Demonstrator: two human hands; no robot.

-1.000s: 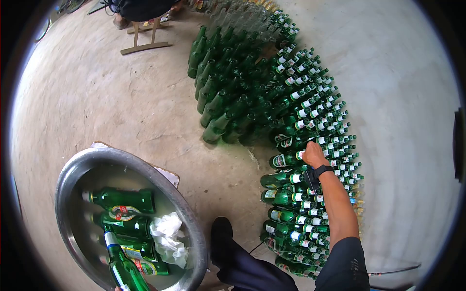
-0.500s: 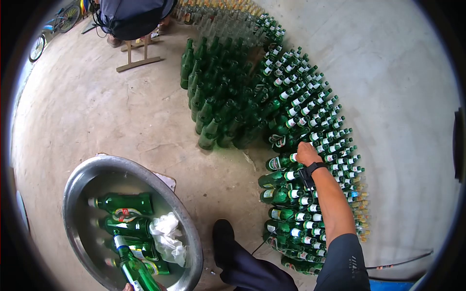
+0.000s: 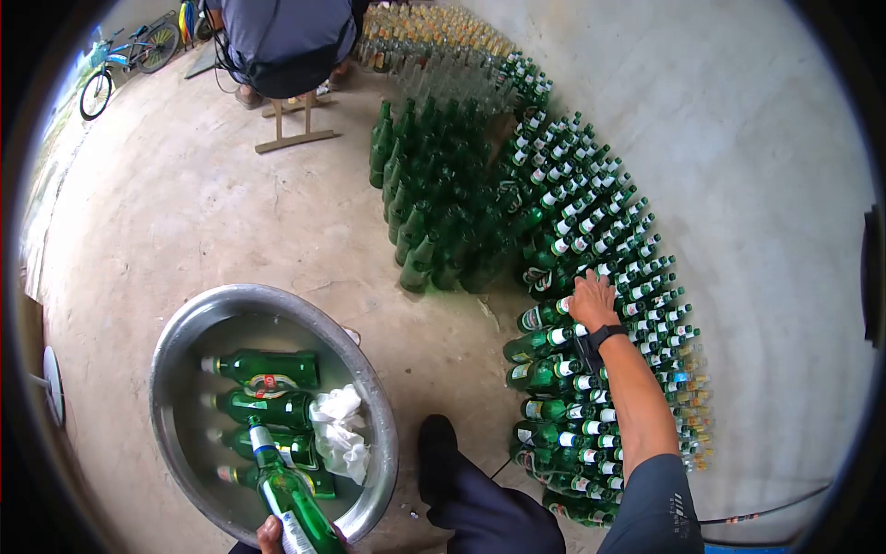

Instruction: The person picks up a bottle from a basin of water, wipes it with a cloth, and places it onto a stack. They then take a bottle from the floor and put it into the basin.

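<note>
Concrete floor (image 3: 231,212) spreads under a great stack of green bottles (image 3: 591,277). On that stack the right hand (image 3: 592,300) rests with fingers spread flat over the bottle necks. Near the lower edge, the left hand (image 3: 269,534) grips a green bottle (image 3: 291,499) above a metal basin (image 3: 185,323), where more bottles and a white cloth (image 3: 337,434) lie in water.

We could read no lettering. The green bottles in the basin (image 3: 261,369) bore red-and-white oval labels, and the stacked bottles (image 3: 591,277) carried white neck labels, but every word on them was too small and blurred.
</note>
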